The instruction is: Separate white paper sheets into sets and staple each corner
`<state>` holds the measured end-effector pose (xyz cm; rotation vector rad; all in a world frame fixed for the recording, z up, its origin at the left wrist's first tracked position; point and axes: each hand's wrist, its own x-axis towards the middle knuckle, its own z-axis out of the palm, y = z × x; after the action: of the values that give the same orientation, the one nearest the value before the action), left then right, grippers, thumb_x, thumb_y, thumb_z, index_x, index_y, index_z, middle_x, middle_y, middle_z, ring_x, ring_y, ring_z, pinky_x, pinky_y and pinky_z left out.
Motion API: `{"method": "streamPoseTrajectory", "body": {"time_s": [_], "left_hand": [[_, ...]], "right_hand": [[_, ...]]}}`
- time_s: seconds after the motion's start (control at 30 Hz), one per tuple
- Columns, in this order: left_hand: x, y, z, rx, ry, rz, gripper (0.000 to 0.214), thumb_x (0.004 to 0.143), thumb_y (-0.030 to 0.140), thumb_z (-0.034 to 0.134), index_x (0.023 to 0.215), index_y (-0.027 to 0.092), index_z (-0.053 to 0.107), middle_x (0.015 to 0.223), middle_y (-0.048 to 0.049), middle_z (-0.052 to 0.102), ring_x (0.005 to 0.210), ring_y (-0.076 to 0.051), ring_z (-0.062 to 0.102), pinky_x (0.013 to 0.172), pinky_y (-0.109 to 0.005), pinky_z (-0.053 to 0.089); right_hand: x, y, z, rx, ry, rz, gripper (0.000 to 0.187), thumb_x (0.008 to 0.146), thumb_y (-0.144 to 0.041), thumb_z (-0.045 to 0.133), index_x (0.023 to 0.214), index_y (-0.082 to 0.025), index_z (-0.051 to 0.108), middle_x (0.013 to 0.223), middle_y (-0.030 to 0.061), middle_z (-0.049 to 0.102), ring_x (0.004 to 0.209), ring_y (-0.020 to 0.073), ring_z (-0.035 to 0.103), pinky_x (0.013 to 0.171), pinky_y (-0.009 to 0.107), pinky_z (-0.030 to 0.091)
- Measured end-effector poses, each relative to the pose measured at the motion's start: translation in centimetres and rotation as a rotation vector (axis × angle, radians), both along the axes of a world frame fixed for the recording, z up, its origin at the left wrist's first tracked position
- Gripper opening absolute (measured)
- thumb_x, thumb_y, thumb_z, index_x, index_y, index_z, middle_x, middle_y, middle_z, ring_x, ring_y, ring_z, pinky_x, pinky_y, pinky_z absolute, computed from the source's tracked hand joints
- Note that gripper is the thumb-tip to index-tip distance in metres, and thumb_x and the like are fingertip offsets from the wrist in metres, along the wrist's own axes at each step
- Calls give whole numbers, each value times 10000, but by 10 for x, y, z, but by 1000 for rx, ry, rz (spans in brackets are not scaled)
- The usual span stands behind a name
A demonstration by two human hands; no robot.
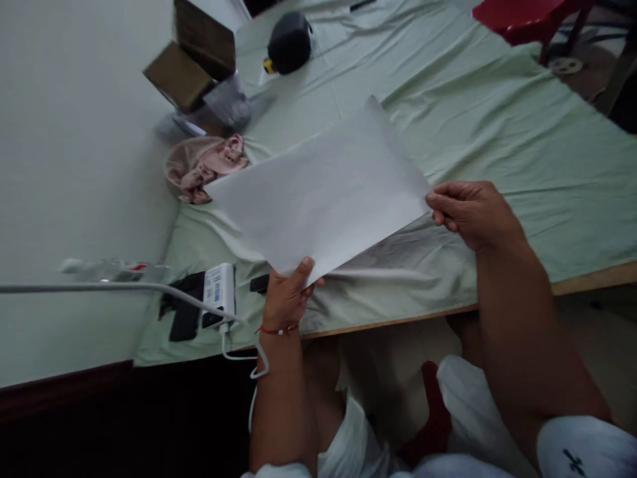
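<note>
A blank white sheet of paper (323, 192) is held flat just above the table, which is covered by a pale green cloth (497, 126). My left hand (288, 295) pinches the sheet's near corner, thumb on top, a red thread round the wrist. My right hand (470, 212) grips the sheet's right corner with curled fingers. Both hands are closed on the paper.
A white power bank (219, 289) with a white cable (124, 287) and a black device (184, 315) lie at the near left. A pink cloth bundle (204, 166), cardboard boxes (192, 56) and a black round object (289, 43) sit by the wall. A red chair (527, 16) stands at the far right.
</note>
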<state>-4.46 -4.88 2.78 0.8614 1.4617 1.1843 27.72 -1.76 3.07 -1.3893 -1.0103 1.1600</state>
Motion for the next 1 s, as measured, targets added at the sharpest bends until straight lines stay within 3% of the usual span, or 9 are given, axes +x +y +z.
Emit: {"method": "streamPoseTrajectory", "body": {"time_s": [0.1,0.23,0.4,0.5,0.67,0.9,1.0], "left_hand": [[3,0,1,23,3,1,457,592,358,952,971,240,725,852,15,748,488,-94,596,340,-166,290],[1,-1,3,17,7,-10,420,579,335,956,903,224,714,856,4,746,451,-90,582,331,-174,264],[-11,-5,3,-62,12,-146,400,571,356,970,852,225,718,764,-11,724,420,-114,572,321,-181,239],[-17,-7,2,-79,14,-173,380,590,333,957,870,235,720,733,-12,713,424,-122,568,329,-183,247],[-21,-7,1,-110,3,-88,359,630,289,937,903,228,712,795,-21,735,453,-104,562,354,-188,302],[-20,-7,-1,-86,-9,-185,356,600,349,965,812,205,718,696,-13,692,432,-114,552,340,-200,338],[-21,-7,4,-35,44,-141,419,591,452,969,780,181,711,625,-1,664,472,-120,568,374,-200,386]], "right_hand": [[-3,1,1,23,-94,-69,141,832,-277,791,736,-190,736,532,-28,570,445,66,398,410,208,263],[-2,1,4,3,-173,-15,162,795,-230,801,657,-196,723,573,-31,580,536,76,458,499,206,341],[5,-4,4,-139,146,170,210,725,-347,904,748,-214,743,765,21,737,707,151,662,614,246,526],[7,-6,2,-193,320,202,311,631,-376,973,762,-216,741,763,48,752,753,201,715,646,299,594],[4,-8,1,-249,319,208,336,533,-338,1001,754,-224,774,823,69,791,697,207,704,584,313,596],[-7,-12,13,-355,219,196,161,660,-195,925,752,-146,803,793,112,780,638,168,671,568,264,546],[-7,-9,12,-348,171,148,122,690,-171,891,670,-144,773,719,89,740,606,147,627,533,247,501]]}}
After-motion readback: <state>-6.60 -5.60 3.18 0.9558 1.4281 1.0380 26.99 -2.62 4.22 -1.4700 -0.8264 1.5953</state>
